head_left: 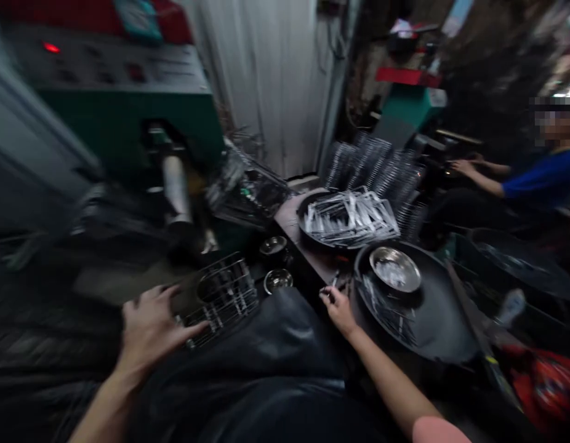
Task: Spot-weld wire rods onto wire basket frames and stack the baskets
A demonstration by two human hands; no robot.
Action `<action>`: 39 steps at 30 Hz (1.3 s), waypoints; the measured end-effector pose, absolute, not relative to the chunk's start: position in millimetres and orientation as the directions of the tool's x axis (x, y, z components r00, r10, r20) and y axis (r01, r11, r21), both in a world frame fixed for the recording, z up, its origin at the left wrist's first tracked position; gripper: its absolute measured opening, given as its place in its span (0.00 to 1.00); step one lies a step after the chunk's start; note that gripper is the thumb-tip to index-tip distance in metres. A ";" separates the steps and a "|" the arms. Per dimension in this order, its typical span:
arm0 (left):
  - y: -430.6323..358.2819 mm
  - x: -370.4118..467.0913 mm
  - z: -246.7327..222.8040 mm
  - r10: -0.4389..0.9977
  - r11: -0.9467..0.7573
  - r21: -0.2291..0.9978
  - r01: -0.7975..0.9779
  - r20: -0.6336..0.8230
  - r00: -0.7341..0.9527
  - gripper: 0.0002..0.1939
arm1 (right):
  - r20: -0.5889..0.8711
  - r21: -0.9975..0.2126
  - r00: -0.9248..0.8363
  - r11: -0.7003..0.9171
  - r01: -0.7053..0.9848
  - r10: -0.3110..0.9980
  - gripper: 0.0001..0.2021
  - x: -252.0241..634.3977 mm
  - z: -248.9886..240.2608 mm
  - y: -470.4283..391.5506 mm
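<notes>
A wire rack (pixel 224 298) of thin metal rods lies tilted in front of my lap. At its left end is my left hand (pixel 151 326), fingers spread and thumb stretched over the near corner; whether it touches the wire is unclear. My right hand (pixel 341 311) has its fingertips pinched together beside the large dark pan; blur hides what small thing, if any, is in them. Two small shiny metal bowls (pixel 278 281) stand between the rack and that hand. In the dark pan (pixel 444 307) sit a metal bowl (pixel 396 269) and some thin rods (pixel 396 323).
A green machine (pixel 104 123) with a red light stands at the left. Flat metal frames (pixel 354 215) fill another round pan, with stacked wire pieces (pixel 377 163) behind. At the right a person in a blue sleeve (pixel 538 178) works by a second green machine (pixel 400 111).
</notes>
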State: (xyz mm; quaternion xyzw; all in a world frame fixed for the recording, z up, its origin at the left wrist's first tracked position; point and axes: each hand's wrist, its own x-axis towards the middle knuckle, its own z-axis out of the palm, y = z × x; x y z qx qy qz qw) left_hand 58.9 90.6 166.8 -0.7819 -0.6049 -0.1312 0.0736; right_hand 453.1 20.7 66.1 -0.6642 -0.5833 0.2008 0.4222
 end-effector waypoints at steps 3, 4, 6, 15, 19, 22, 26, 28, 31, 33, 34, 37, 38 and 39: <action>86.3 66.4 167.5 0.918 -0.230 0.011 0.973 0.334 0.213 0.41 | 0.088 -0.784 0.041 0.044 0.620 0.995 0.08 411.9 47.6 27.5; 86.5 68.8 168.9 0.917 -0.223 0.018 0.975 0.342 0.204 0.41 | 0.062 -0.766 -0.011 0.055 0.641 0.998 0.08 403.6 52.9 31.8; 87.1 72.7 172.2 0.916 -0.216 0.038 0.976 0.355 0.189 0.41 | 0.058 -0.731 -0.119 0.123 0.671 0.991 0.10 389.0 82.4 44.0; 87.7 96.7 178.0 0.865 -0.306 -0.008 0.952 0.414 0.282 0.37 | -0.221 -0.289 -0.565 0.500 0.816 0.795 0.10 279.3 217.4 108.2; 85.7 97.2 177.7 0.861 -0.329 -0.008 0.944 0.409 0.303 0.35 | -0.158 -0.144 -0.537 0.519 0.843 0.829 0.12 253.6 201.8 111.0; 85.2 93.0 176.1 0.863 -0.332 -0.004 0.943 0.402 0.305 0.34 | -0.132 -0.104 -0.562 0.552 0.827 0.817 0.12 252.0 191.6 108.5; 86.9 87.0 174.4 0.862 -0.342 0.008 0.940 0.400 0.310 0.33 | -0.154 -0.147 -0.682 0.666 0.732 0.715 0.10 260.9 193.7 107.8; 89.6 84.1 174.2 0.868 -0.338 0.036 0.940 0.398 0.297 0.33 | -0.149 -0.181 -0.738 0.716 0.674 0.658 0.10 265.1 197.3 108.9; 96.1 80.4 174.2 0.881 -0.329 0.091 0.940 0.387 0.271 0.33 | -0.136 -0.173 -0.756 0.736 0.654 0.640 0.14 267.0 198.2 112.6; 102.1 78.6 173.7 0.888 -0.326 0.119 0.938 0.378 0.261 0.32 | -0.132 -0.151 -0.742 0.726 0.671 0.658 0.15 265.2 195.1 117.1; 105.6 78.0 173.2 0.891 -0.325 0.127 0.937 0.373 0.258 0.32 | -0.127 -0.142 -0.734 0.720 0.679 0.667 0.14 263.8 193.1 119.9; 117.0 76.4 171.7 0.900 -0.321 0.133 0.938 0.350 0.259 0.33 | -0.097 -0.124 -0.727 0.717 0.686 0.680 0.12 259.5 188.3 130.1; 120.9 75.9 171.5 0.903 -0.321 0.135 0.938 0.344 0.259 0.34 | -0.087 -0.121 -0.726 0.717 0.687 0.682 0.12 258.3 187.6 133.7; 124.8 75.4 171.8 0.904 -0.321 0.137 0.937 0.340 0.260 0.34 | -0.079 -0.119 -0.725 0.716 0.688 0.684 0.12 257.3 187.5 137.1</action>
